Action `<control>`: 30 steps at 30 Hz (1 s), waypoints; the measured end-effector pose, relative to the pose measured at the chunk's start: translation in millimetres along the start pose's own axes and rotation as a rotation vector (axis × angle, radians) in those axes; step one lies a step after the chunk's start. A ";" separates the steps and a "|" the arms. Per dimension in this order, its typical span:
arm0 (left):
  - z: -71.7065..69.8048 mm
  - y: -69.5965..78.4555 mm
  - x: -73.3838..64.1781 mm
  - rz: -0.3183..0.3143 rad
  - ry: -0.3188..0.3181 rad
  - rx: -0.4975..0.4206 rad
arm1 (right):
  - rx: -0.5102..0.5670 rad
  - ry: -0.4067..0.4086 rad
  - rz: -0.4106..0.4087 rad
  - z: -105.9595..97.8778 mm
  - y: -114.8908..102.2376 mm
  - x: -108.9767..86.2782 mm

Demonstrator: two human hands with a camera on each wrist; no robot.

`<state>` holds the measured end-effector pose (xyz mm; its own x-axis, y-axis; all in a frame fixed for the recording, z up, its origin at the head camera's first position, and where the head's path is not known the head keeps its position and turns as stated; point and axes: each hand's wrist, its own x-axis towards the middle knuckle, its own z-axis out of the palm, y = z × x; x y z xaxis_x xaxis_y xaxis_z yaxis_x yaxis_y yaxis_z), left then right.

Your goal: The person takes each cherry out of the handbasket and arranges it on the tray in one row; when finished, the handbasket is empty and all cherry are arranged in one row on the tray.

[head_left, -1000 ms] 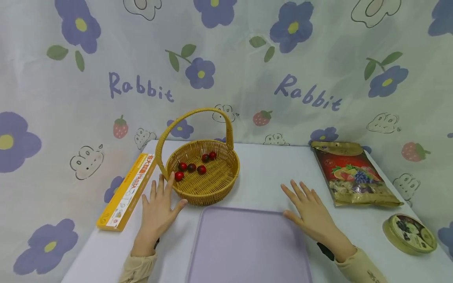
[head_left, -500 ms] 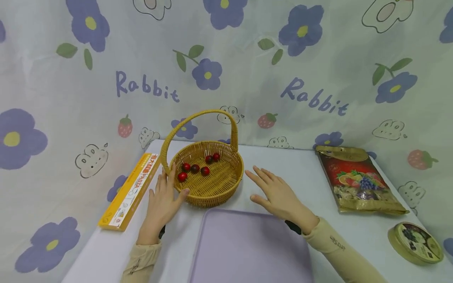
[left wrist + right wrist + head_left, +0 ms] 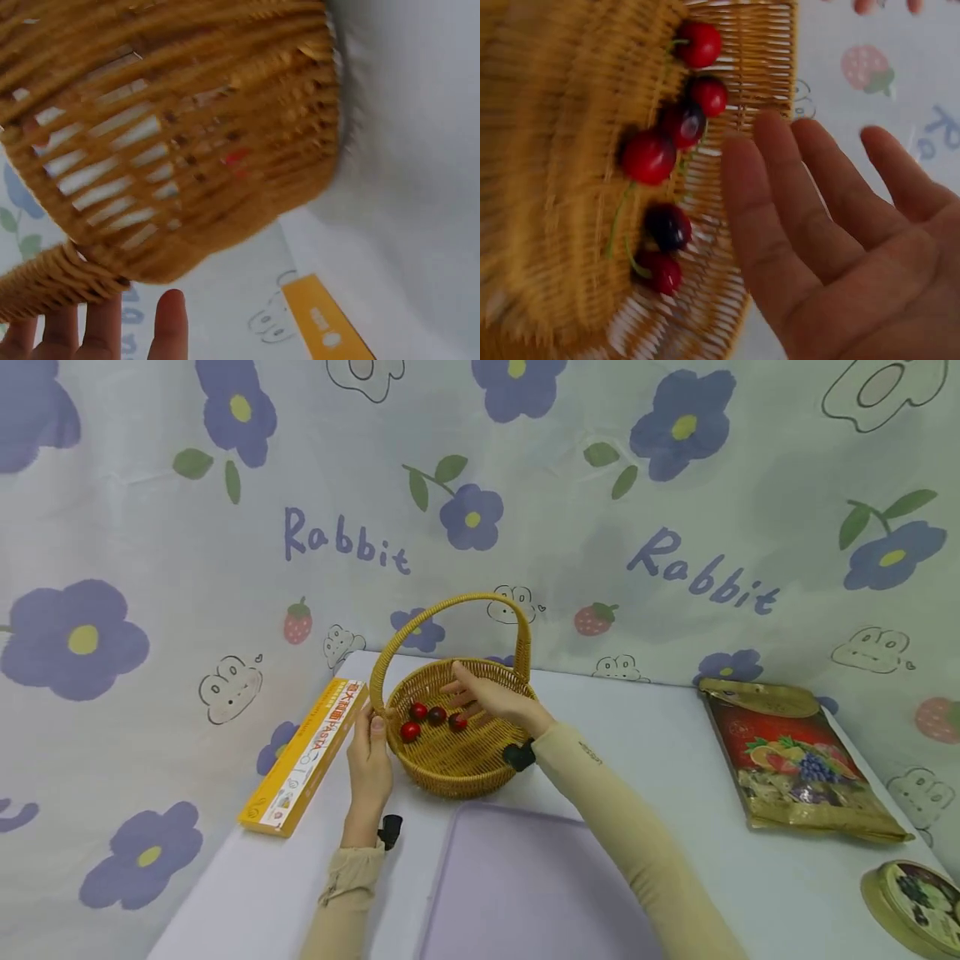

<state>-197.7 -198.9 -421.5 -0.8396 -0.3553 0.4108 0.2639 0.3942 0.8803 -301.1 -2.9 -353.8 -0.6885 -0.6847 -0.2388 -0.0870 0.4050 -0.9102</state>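
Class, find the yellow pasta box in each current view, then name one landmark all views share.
Head: the pasta box lies left of centre, left of the woven basket.
Left wrist: its end, bottom edge, right of centre.
Right wrist: not in it.
Shared landmark: the woven basket.

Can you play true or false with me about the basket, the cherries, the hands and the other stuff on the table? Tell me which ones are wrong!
1. The cherries lie inside the basket. True.
2. The right hand holds a cherry. False: the right hand holds nothing.
3. The left hand is by the foot of the basket's handle. True.
4. The pasta box is all blue. False: the pasta box is yellow-orange and white.
5. The pale purple tray is nearer the person than the basket. True.
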 end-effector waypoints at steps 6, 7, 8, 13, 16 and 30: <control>-3.1 -4.4 3.2 -0.033 -0.032 0.047 | 0.179 -0.103 0.188 14.4 8.7 43.4; -3.9 -3.4 3.2 -0.031 -0.037 0.056 | 0.198 -0.092 0.208 18.1 10.0 48.7; -4.6 -2.4 3.3 -0.027 -0.039 0.068 | 0.220 -0.077 0.222 21.7 11.1 53.5; -4.6 0.0 5.0 -0.014 -0.052 0.103 | 0.302 0.027 0.284 35.0 8.8 69.5; -3.7 -0.6 7.0 -0.021 -0.042 0.098 | 0.302 0.050 0.319 39.8 5.4 76.7; 6.7 -0.3 1.9 -0.093 0.116 0.154 | 0.379 0.015 0.342 61.7 3.3 94.7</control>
<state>-202.6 -194.0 -422.6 -0.7945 -0.4875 0.3620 0.1047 0.4773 0.8725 -322.2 -103.7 -400.3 -0.6424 -0.5418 -0.5421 0.4106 0.3540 -0.8403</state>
